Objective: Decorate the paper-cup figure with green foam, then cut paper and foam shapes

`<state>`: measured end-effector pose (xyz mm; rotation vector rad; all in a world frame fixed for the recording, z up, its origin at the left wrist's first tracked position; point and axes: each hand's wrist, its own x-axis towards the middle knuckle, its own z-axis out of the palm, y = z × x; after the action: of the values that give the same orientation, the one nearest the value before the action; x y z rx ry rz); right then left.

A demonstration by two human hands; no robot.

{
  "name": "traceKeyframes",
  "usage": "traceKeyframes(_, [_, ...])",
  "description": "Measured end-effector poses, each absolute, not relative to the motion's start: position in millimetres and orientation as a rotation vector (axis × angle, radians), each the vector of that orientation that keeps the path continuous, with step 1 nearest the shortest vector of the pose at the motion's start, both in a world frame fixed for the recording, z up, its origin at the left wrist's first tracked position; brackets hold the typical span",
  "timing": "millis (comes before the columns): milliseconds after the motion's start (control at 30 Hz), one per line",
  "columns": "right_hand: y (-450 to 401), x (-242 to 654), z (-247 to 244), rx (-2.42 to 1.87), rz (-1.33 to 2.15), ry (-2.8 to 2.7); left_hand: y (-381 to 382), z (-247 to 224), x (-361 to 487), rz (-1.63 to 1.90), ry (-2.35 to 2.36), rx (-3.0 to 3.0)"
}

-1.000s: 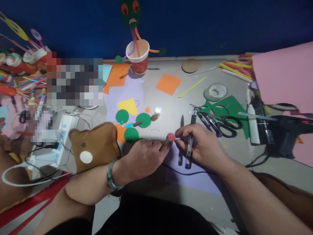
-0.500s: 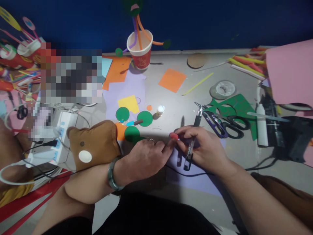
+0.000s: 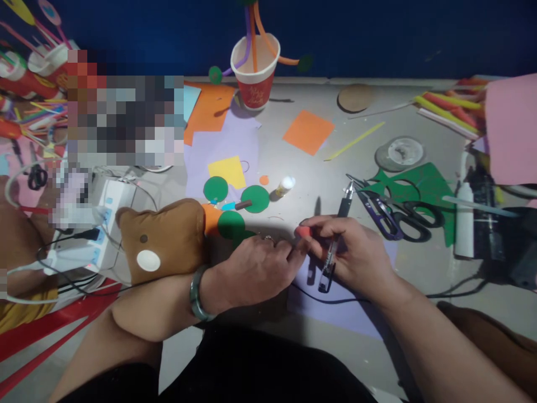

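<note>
A small red piece [image 3: 302, 230] is pinched between my two hands, over the table. My left hand [image 3: 262, 268], with a ring and a green bangle, has its fingers curled, their tips against the piece's near side. My right hand [image 3: 356, 246] grips that piece between thumb and forefinger and also keeps a black gel pen [image 3: 344, 208] across its palm, tip pointing away. Just left of my hands lie several green paper circles [image 3: 255, 198], a yellow paper piece [image 3: 226, 171] and an orange piece [image 3: 212, 220]. A small white-topped bottle [image 3: 285, 186] lies ahead.
Black-handled scissors [image 3: 413, 218] lie on green scrap [image 3: 436, 187] at right, near a tape roll [image 3: 405, 151] and white bottle [image 3: 464, 224]. A red paper cup [image 3: 255, 92] holds bent stems at the back. A brown plush cushion [image 3: 172, 240] and power strip [image 3: 103, 224] sit left.
The view has shifted slightly, so the table things appear lower or further right. Both hands keep nearly the same pose around the red piece, and the pen stays in my right hand.
</note>
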<state>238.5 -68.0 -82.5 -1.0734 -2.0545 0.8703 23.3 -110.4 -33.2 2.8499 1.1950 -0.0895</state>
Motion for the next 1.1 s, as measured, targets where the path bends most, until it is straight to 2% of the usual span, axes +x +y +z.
traceKeyframes(1100, [-65,249,-79,-1.034,0.817,-1.985,-111,-27,27,-0.298,1.184,2.829])
